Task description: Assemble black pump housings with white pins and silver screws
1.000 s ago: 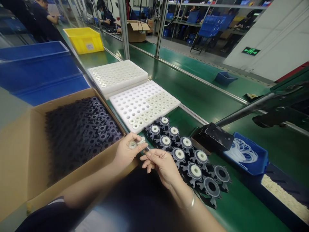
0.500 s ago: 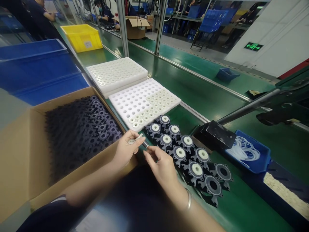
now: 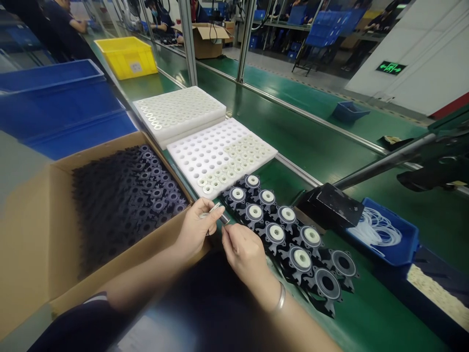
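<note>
My left hand (image 3: 198, 226) is closed with pale rings (image 3: 215, 207) pinched between thumb and fingers. A short dark metallic cylinder (image 3: 224, 218) sticks out past its fingertips. Just to the right, the fingers of my right hand (image 3: 245, 250) are pinched together at the cylinder's lower end; what they hold there is too small to make out. Beside my right hand stand rows of black frame-like parts (image 3: 255, 212), most with a pale ring in the middle. The two nearest the front right show dark open centres. Past my hands lies a white foam tray (image 3: 190, 152), part filled with pale rings.
On the left is a cardboard box (image 3: 58, 234) full of black parts, with blue crates (image 3: 51, 107) behind it. Further off are stacked foam trays (image 3: 183, 105) and a yellow bin (image 3: 126, 57). At right stand a black block (image 3: 330, 205) and a blue bin (image 3: 412, 244) with white tubing.
My right hand's fingers have closed from a looser pose into a pinch at the cylinder's end. The left hand keeps its grip. The whole view has shifted slightly.
</note>
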The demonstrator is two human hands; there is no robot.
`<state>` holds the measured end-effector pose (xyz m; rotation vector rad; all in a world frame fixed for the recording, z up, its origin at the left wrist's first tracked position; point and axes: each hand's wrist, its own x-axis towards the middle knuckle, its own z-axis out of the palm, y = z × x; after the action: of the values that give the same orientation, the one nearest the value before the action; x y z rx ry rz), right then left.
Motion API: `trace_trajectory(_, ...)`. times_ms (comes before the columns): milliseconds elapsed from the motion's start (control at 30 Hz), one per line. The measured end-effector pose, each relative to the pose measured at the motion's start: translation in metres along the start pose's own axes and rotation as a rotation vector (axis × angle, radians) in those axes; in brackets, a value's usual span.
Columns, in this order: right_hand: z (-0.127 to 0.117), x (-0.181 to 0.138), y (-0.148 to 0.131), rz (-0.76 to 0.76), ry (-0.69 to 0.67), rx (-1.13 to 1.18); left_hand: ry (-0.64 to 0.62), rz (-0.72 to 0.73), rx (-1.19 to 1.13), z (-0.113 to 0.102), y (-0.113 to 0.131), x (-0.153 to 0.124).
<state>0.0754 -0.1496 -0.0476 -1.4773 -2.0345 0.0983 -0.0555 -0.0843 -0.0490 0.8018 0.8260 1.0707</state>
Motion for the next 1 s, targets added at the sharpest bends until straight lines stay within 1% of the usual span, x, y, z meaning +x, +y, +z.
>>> trace_trajectory(67,0.001,-0.004,-0.001,-0.038,-0.032,-0.005,-0.019,-0.084,-0.148,0.001,0.004,0.003)
trace_trajectory(167,0.005,-0.015,0.000,-0.121,-0.088,-0.062,-0.004,-0.255,-0.375,0.000,0.012,0.010)
trace_trajectory(233,0.006,-0.025,0.004,-0.134,-0.151,-0.098,0.016,-0.391,-0.536,0.000,0.016,0.014)
trace_trajectory(300,0.007,-0.035,0.008,-0.122,-0.221,-0.118,0.045,-0.496,-0.673,0.001,0.020,0.018)
trace_trajectory(400,0.004,-0.048,0.015,-0.112,-0.286,-0.117,0.088,-0.566,-0.793,0.004,0.022,0.022)
trace_trajectory(533,-0.003,-0.061,0.020,-0.126,-0.314,-0.103,0.152,-0.634,-0.816,0.012,0.023,0.024)
trace_trajectory(600,-0.006,-0.066,0.022,-0.139,-0.333,-0.095,0.170,-0.633,-0.769,0.018,0.023,0.024)
trace_trajectory(667,-0.007,-0.072,0.024,-0.159,-0.342,-0.084,0.159,-0.586,-0.711,0.026,0.022,0.022)
trace_trajectory(733,-0.005,-0.078,0.026,-0.186,-0.341,-0.083,0.123,-0.534,-0.642,0.036,0.020,0.020)
trace_trajectory(833,-0.001,-0.085,0.029,-0.234,-0.325,-0.108,0.039,-0.442,-0.475,0.055,0.015,0.015)
trace_trajectory(900,-0.001,-0.089,0.031,-0.274,-0.286,-0.112,-0.040,-0.383,-0.363,0.069,0.011,0.012)
trace_trajectory(1000,-0.008,-0.092,0.032,-0.277,-0.158,-0.027,-0.146,-0.351,-0.234,0.087,0.006,0.006)
